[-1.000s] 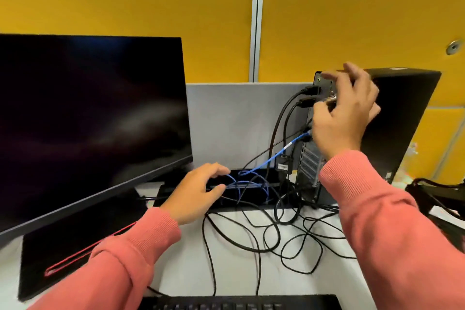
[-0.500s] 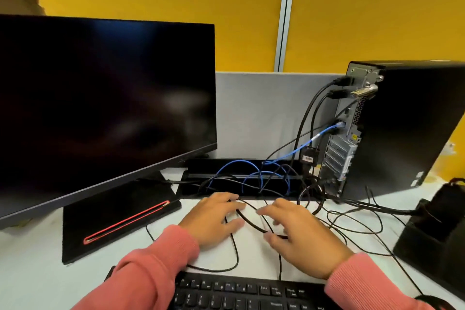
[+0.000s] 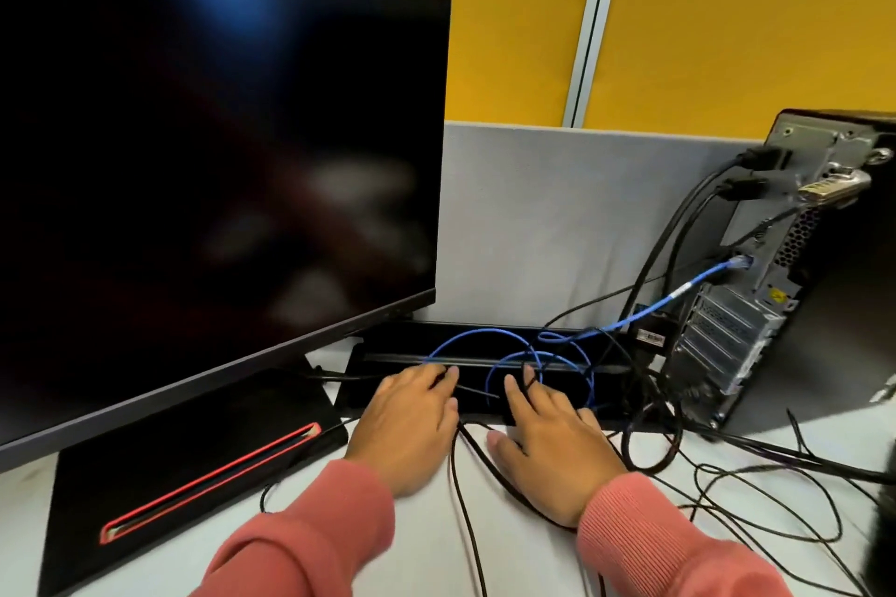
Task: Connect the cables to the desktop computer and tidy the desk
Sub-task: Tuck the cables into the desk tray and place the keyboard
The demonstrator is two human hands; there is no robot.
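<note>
The black desktop tower (image 3: 846,305) stands at the right, its back panel turned left. Black plugs and a blue network cable (image 3: 669,301) sit in its ports. The blue cable loops down into a black cable tray (image 3: 388,354) at the desk's back edge. My left hand (image 3: 412,422) lies flat with its fingers stretched over the tray's front rim onto the wires. My right hand (image 3: 548,436) lies beside it, fingers spread among the blue loops and a thin black wire. A black cable (image 3: 465,504) runs toward me between the two hands.
A large dark monitor (image 3: 218,160) fills the left, on a black base with a red slot (image 3: 169,465). Loose black cables (image 3: 727,490) sprawl over the white desk at the right. A grey divider (image 3: 557,218) and yellow partition panels close the back.
My right hand left the tower's back panel and came down to the desk. Both hands then slid forward from the desk surface onto the cable tray.
</note>
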